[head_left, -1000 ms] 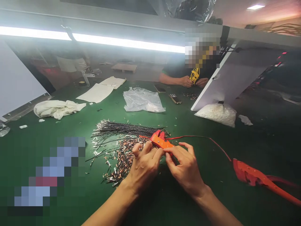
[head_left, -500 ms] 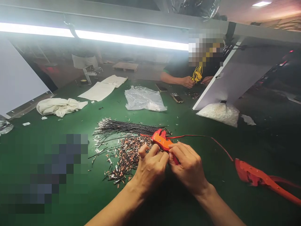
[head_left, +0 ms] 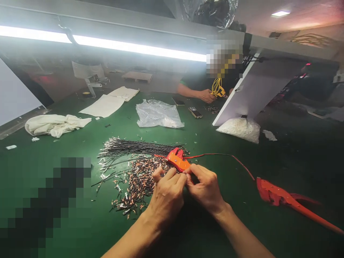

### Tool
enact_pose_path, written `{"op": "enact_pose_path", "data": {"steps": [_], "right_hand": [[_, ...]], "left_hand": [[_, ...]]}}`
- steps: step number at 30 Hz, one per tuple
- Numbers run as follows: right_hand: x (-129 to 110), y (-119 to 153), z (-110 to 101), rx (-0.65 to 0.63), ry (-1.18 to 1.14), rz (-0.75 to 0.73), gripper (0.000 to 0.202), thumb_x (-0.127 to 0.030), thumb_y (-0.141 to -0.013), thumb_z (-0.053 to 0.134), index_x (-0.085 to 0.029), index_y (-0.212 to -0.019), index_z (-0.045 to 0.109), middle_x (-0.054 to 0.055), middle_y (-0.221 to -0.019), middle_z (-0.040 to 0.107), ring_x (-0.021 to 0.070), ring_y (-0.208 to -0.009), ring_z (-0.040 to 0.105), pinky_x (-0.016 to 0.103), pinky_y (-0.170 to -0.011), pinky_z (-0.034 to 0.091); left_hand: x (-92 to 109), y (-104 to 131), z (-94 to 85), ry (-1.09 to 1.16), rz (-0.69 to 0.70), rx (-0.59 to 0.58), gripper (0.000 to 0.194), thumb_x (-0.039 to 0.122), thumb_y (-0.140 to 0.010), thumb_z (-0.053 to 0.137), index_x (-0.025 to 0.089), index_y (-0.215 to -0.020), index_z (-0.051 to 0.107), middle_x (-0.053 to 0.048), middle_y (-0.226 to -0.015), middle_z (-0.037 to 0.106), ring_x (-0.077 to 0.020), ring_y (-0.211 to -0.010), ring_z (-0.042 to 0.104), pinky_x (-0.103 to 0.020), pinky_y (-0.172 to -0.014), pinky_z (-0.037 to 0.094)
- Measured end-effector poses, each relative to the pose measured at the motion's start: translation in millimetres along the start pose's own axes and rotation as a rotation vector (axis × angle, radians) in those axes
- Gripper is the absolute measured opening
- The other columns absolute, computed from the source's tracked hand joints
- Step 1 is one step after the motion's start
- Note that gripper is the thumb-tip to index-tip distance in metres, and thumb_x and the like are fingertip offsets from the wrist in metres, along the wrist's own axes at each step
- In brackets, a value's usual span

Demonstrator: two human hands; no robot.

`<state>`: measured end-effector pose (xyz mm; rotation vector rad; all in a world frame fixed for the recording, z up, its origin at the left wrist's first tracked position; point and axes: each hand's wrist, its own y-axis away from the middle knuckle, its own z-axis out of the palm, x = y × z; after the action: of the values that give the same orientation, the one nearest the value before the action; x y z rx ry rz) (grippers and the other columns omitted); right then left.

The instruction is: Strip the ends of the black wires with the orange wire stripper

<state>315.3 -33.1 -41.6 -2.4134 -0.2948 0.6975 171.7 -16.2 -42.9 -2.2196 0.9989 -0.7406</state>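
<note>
My left hand point(head_left: 169, 188) and my right hand point(head_left: 204, 184) meet fingertip to fingertip, both closed; whatever is pinched between them is too small to make out. Just beyond them an orange and red wire stripper point(head_left: 178, 159) lies at the edge of a pile of short black and copper-coloured wire pieces point(head_left: 141, 175). My fingers hide its handle end. Behind the pile lies a bundle of long black wires point(head_left: 139, 146) with metal ends at the left. A thin red strip point(head_left: 215, 154) runs from the stripper towards a second red tool point(head_left: 279, 193) at the right.
On the green table point(head_left: 231, 229) are a white cloth point(head_left: 56, 124), papers point(head_left: 103, 105), a clear plastic bag point(head_left: 159, 114), a phone point(head_left: 195, 112) and a filled white bag point(head_left: 239, 129). Across the table a person's hand point(head_left: 207, 96) is at yellow cable. A slanted panel point(head_left: 258, 89) stands right.
The view has shifted slightly, moving most things leftward. My right hand's fingers have drawn in closer to my left fingertips, and the stripper's handle end is now more hidden.
</note>
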Motion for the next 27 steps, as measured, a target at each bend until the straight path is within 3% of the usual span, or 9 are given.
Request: {"op": "enact_pose_path", "data": {"steps": [5, 10, 14, 18, 21, 25, 27], "right_hand": [[4.4, -0.3, 3.3, 0.027, -0.019, 0.109, 0.017, -0.013, -0.077, 0.052, -0.021, -0.063, 0.059, 0.001, -0.058, 0.068, 0.0176, -0.052, 0.063, 0.026, -0.053, 0.045], [15.7, -4.7, 0.2, 0.109, -0.027, 0.236, 0.019, -0.012, -0.084, 0.047, -0.021, -0.074, 0.061, 0.002, -0.065, 0.074, 0.0147, -0.051, 0.068, 0.021, -0.052, 0.051], [17.2, -6.6, 0.5, 0.120, 0.022, 0.237, 0.016, -0.020, -0.088, 0.051, -0.021, -0.079, 0.063, 0.002, -0.070, 0.076, 0.0168, -0.059, 0.071, 0.023, -0.056, 0.052], [21.9, -5.5, 2.9, 0.157, 0.159, 0.241, 0.030, -0.031, -0.096, 0.049, -0.020, -0.071, 0.062, 0.005, -0.066, 0.073, 0.0204, -0.060, 0.068, 0.028, -0.057, 0.048], [29.2, -8.3, 3.1, 0.187, 0.241, 0.237, 0.029, -0.029, -0.097, 0.049, -0.020, -0.075, 0.065, 0.008, -0.078, 0.074, 0.0241, -0.075, 0.067, 0.032, -0.066, 0.049], [29.0, -19.0, -15.6, 0.180, 0.283, 0.186, 0.020, -0.018, -0.093, 0.049, -0.017, -0.102, 0.067, 0.015, -0.106, 0.073, 0.0297, -0.103, 0.063, 0.046, -0.091, 0.049], [20.6, -17.9, -41.0, 0.168, 0.307, 0.185, 0.034, -0.025, -0.093, 0.053, -0.014, -0.124, 0.059, 0.019, -0.122, 0.065, 0.0332, -0.110, 0.059, 0.051, -0.095, 0.047]], "left_hand": [[3.4, -1.3, -1.1, -0.002, -0.028, -0.014, 0.032, -0.007, -0.084, 0.038, 0.019, -0.070, 0.051, 0.001, -0.061, 0.061, -0.0166, -0.062, 0.053, -0.036, -0.070, 0.024], [0.1, 2.2, -7.2, -0.049, -0.065, -0.021, 0.033, -0.006, -0.084, 0.039, 0.018, -0.064, 0.050, 0.002, -0.054, 0.054, -0.0148, -0.057, 0.047, -0.035, -0.069, 0.023], [-3.9, 2.1, -7.3, -0.115, -0.094, 0.010, 0.032, -0.004, -0.086, 0.043, 0.018, -0.065, 0.053, 0.003, -0.054, 0.055, -0.0154, -0.059, 0.044, -0.037, -0.072, 0.022], [-3.7, 0.7, -3.3, -0.153, -0.083, 0.034, 0.030, -0.001, -0.086, 0.047, 0.019, -0.065, 0.055, 0.003, -0.054, 0.055, -0.0173, -0.065, 0.045, -0.038, -0.074, 0.021], [-4.3, 0.5, -2.3, -0.173, -0.090, 0.038, 0.027, 0.002, -0.085, 0.051, 0.019, -0.064, 0.054, 0.002, -0.056, 0.055, -0.0186, -0.070, 0.047, -0.039, -0.075, 0.021], [-5.5, 0.8, -2.3, -0.185, -0.104, 0.033, 0.023, 0.008, -0.084, 0.056, 0.020, -0.065, 0.055, 0.000, -0.062, 0.059, -0.0210, -0.077, 0.050, -0.041, -0.076, 0.022], [-5.6, 1.4, -2.0, -0.181, -0.104, 0.032, 0.021, 0.008, -0.083, 0.058, 0.021, -0.066, 0.055, 0.000, -0.066, 0.061, -0.0222, -0.081, 0.050, -0.041, -0.076, 0.023]]}}
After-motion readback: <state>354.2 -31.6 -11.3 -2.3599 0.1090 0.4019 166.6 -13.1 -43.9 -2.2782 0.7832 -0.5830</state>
